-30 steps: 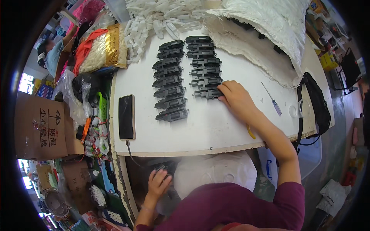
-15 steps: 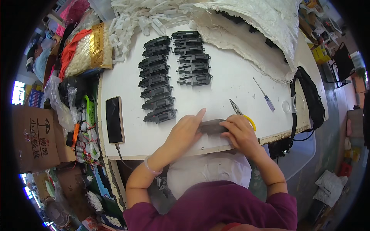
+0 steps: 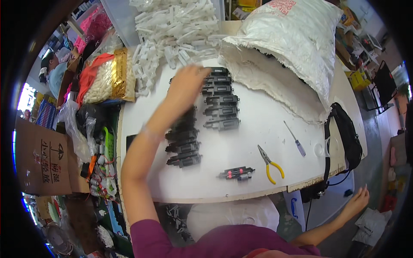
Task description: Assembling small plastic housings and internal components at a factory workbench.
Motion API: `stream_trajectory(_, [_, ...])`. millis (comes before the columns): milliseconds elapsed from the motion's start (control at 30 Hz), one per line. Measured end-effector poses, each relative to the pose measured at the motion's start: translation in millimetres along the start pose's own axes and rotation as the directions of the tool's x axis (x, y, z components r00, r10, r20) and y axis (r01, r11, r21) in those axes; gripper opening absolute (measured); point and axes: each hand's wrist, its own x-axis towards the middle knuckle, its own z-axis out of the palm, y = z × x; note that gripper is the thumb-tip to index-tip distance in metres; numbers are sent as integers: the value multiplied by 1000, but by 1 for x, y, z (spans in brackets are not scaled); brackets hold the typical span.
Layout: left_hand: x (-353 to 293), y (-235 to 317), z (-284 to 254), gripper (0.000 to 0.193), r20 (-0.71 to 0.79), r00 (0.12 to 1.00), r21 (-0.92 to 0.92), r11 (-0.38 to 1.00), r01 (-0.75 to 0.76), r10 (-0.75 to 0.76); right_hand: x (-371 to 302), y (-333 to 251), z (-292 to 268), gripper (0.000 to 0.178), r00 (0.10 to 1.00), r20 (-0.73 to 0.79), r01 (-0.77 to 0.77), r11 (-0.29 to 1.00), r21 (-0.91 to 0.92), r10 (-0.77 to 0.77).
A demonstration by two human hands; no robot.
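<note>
Reaching with the left hand [image 3: 188, 84] across the white table [image 3: 258, 129], over the far end of the left column of black plastic parts [image 3: 221, 89]. Cannot tell, through motion blur, whether wide, narrow or closed on something with those fingers. Holding the right hand [image 3: 358, 201] well apart from it, out past the table's right edge near the blue-handled bin [image 3: 294, 208], with fingers loosely extended and nothing seen between them.

With one pink-banded black part [image 3: 235, 173] lying near the front edge, apart from both columns and touched by neither hand, probably placed there for working close to the body. Laid side by side in the columns, apparently for separate picking. With yellow-handled pliers [image 3: 267, 160] just right of the lone part and a screwdriver [image 3: 297, 143] farther right, likely for easy right-hand reach. Bounded at the back by translucent plastic pieces [image 3: 176, 30] and a white sack [image 3: 292, 43], mouth turned toward the columns, presumably for short reaches.
</note>
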Motion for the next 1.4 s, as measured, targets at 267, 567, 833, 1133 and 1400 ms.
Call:
stream_trajectory(267, [72, -131, 68, 13, 75, 993, 545, 830, -121, 95, 5, -186, -21, 27, 968, 198, -4, 776, 631, -156])
stream_trajectory(567, [-15, 39, -29, 31, 57, 966, -997, 25, 66, -254, 16, -302, -57, 35, 814, 177, -265, -83, 961, -553])
stream_trajectory(833, [-137, 116, -39, 26, 49, 975, -994, 85, 69, -218, 2, -333, -87, 25, 529, 113, -507, -207, 837, -841])
stream_trajectory(1133, [-163, 149, -25, 29, -55, 992, -610, 790, 57, -114, -26, -311, -63, 24, 593, -86, -3, -109, 994, -801])
stream_trajectory(1400, [-174, 158, -12, 32, 40, 999, -521, 852, 50, -34, -37, -306, -50, 23, 570, -199, 150, -137, 979, -797])
